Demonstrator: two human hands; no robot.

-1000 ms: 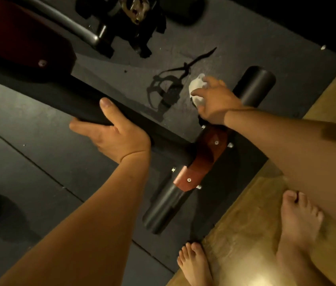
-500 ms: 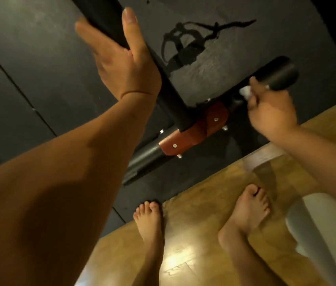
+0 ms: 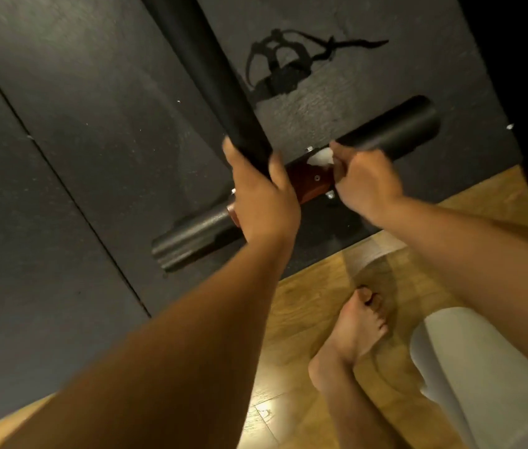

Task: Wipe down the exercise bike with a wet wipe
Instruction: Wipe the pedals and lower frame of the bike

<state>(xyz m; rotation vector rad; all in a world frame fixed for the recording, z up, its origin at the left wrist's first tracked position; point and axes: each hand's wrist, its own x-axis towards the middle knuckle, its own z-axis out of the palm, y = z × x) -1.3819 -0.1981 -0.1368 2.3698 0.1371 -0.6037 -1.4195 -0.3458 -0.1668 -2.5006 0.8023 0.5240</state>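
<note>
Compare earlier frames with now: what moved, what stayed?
The left hand slid down the frame tube and grips it beside the red bracket. The right hand, still holding the wet wipe, moved along the stabilizer bar to the bracket's edge. The bar itself stayed put.

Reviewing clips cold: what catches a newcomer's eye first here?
At centre, the left hand grips the black frame tube while the right hand holds a white wet wipe at the red bracket on the base crossbar. Lower right, a bare foot stands on wooden floor.

The left hand (image 3: 264, 202) grips the bike frame (image 3: 211, 79); the right hand (image 3: 364, 181) presses a wet wipe (image 3: 321, 157) on its base bar (image 3: 395, 129).
</note>
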